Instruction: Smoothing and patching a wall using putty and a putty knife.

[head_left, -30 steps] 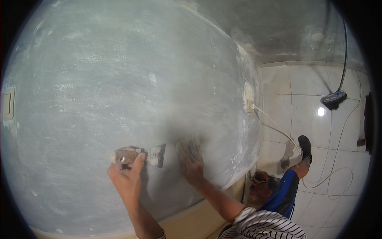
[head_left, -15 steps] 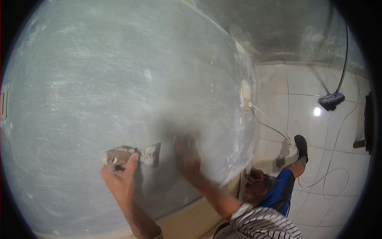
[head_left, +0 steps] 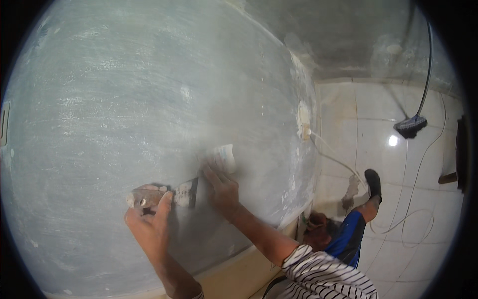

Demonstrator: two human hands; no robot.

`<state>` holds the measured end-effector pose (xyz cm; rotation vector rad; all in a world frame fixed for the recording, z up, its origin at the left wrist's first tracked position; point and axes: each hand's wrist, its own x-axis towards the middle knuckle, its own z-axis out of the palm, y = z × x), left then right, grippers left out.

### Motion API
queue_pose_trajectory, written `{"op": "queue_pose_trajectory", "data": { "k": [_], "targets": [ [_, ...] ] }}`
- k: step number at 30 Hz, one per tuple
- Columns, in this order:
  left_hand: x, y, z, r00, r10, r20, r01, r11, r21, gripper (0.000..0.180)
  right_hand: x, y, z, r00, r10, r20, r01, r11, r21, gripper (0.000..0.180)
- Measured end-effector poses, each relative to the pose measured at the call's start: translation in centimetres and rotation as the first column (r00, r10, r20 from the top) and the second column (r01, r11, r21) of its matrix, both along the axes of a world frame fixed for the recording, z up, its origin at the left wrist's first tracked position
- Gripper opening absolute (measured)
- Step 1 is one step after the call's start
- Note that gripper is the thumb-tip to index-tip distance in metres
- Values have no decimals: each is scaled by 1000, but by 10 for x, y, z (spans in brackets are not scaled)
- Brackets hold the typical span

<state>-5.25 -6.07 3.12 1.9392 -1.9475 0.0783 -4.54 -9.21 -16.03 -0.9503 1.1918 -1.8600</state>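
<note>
My left hand [head_left: 153, 219] is closed around the handle of a putty knife [head_left: 185, 194], its wide blade smeared with white and pointing right. The knife is held close to the grey-painted wall [head_left: 124, 99]. My right hand [head_left: 223, 192] presses a piece of sandpaper [head_left: 225, 157] flat on the wall, just right of the blade. The paper's whitish printed back shows beyond the fingers; its rough face is hidden. White scuffs and streaks mark the wall around both hands.
A wall socket [head_left: 305, 131] with a plugged-in white cable [head_left: 338, 155] sits near the wall's corner. The cable loops over the white tiled floor [head_left: 378, 99]. A long-handled broom [head_left: 411, 126] leans on the far wall. A dark wooden piece [head_left: 461, 154] stands at right.
My right hand has shifted slightly left and down from a blurred stroke, and the sandpaper now shows clearly. My left hand with the putty knife has hardly moved.
</note>
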Motion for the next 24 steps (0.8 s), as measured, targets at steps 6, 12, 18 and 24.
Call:
{"op": "queue_pose_trajectory", "data": {
  "k": [6, 12, 18, 24],
  "targets": [
    [-8, -2, 2, 1000, -5, -7, 4, 997, -83, 19, 10, 6, -3, 998, -23, -55, 16, 993, -120, 45],
    [7, 4, 14, 993, 35, -115, -43, 997, -67, 22, 19, 35, -4, 993, -43, -114, 17, 975, -221, 49],
    [18, 6, 10, 999, 14, -39, -16, 999, -36, 17, -20, 15, 4, 978, 119, -173, -131, 990, -55, 35],
    [25, 56, 3, 910, -113, -398, 50, 985, -166, 16, -74, 115, -86, 933, 265, -243, -205, 948, 245, 21]
  ]
}}
